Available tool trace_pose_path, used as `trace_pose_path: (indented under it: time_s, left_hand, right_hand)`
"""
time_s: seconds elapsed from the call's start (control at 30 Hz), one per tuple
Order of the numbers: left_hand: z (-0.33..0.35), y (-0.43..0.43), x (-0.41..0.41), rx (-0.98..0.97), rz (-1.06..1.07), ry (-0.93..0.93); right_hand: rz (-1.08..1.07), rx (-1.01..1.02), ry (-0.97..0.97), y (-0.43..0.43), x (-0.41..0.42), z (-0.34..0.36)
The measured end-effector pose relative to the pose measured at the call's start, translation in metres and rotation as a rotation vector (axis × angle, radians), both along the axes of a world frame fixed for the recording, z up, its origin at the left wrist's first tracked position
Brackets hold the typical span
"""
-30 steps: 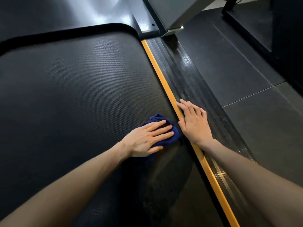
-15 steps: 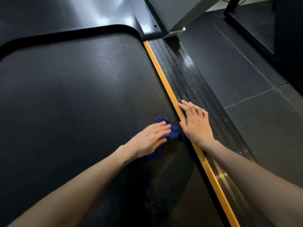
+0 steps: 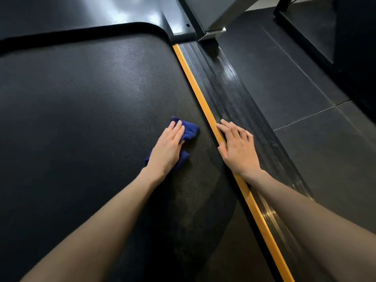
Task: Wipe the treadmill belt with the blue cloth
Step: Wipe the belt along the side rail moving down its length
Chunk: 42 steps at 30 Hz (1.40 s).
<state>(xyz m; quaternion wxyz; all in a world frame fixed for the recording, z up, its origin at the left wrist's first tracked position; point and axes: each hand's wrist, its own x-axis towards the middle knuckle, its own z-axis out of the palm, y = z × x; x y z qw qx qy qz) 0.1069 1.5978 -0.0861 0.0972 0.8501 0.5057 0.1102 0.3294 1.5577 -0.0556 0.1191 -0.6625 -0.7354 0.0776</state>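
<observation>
The black textured treadmill belt fills the left and middle of the view. A crumpled blue cloth lies on it a short way left of the orange strip. My left hand presses flat on the cloth with straight fingers, covering most of it. My right hand rests flat on the ribbed black side rail, its thumb and forefinger lying on the orange strip; it holds nothing.
The treadmill's upright post foot stands at the front end of the side rail. Dark floor tiles lie to the right, with a black machine base at the top right. The glossy motor cover is ahead of the belt.
My left hand has slid the cloth leftward and forward along the belt, away from the orange strip, and its fingers now point forward. My right hand stays on the rail.
</observation>
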Motion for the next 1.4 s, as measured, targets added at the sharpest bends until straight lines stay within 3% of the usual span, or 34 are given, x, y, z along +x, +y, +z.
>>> trace_pose_path:
  time_s: [0.1,0.27,0.37,0.43,0.53,0.67,0.73,0.87,0.97,1.07,1.2,1.3,1.4]
  left_hand:
    - [0.001,-0.013,0.011,0.002,-0.048,-0.062]
    - [0.000,-0.081,0.014,-0.005,-0.733,-0.070]
    - [0.002,-0.098,0.013,-0.013,-0.936,-0.037]
    - [0.005,-0.075,0.010,0.081,-0.893,-0.027]
    - [0.001,-0.022,-0.001,0.169,-0.522,0.012]
    - [0.006,0.011,0.000,0.038,-0.145,-0.007]
    - [0.007,-0.002,0.009,0.045,-0.178,-0.056]
    - [0.009,-0.058,0.019,-0.053,-0.665,-0.065]
    - [0.008,-0.069,0.013,-0.065,-0.820,-0.012]
    - [0.002,-0.055,0.005,-0.033,-0.727,0.010]
    - [0.018,-0.022,0.007,-0.018,-0.402,-0.004]
    - [0.026,-0.009,0.007,-0.097,-0.273,-0.026]
    - [0.014,-0.033,0.003,-0.185,-0.426,-0.052]
  right_hand:
    - [-0.007,0.004,-0.001,0.000,0.000,0.001]
    - [-0.008,0.042,0.004,-0.002,-0.001,0.002]
    - [-0.012,0.040,0.007,-0.004,-0.003,0.003]
    - [-0.007,0.036,0.004,-0.004,-0.003,0.003]
    - [-0.007,-0.002,0.007,-0.003,-0.002,0.003]
    - [-0.016,-0.003,0.022,-0.001,-0.003,0.005]
    - [-0.017,0.008,0.023,-0.001,-0.002,0.005]
    - [-0.014,0.037,0.015,-0.001,-0.001,0.002]
    - [-0.014,0.047,0.016,-0.001,-0.002,0.001]
    - [-0.008,0.042,0.002,-0.002,-0.001,0.001]
    - [-0.013,0.032,0.007,-0.002,-0.002,0.002]
    - [-0.017,0.038,-0.007,-0.001,-0.002,0.002]
    - [-0.020,0.032,-0.005,-0.001,-0.002,0.002]
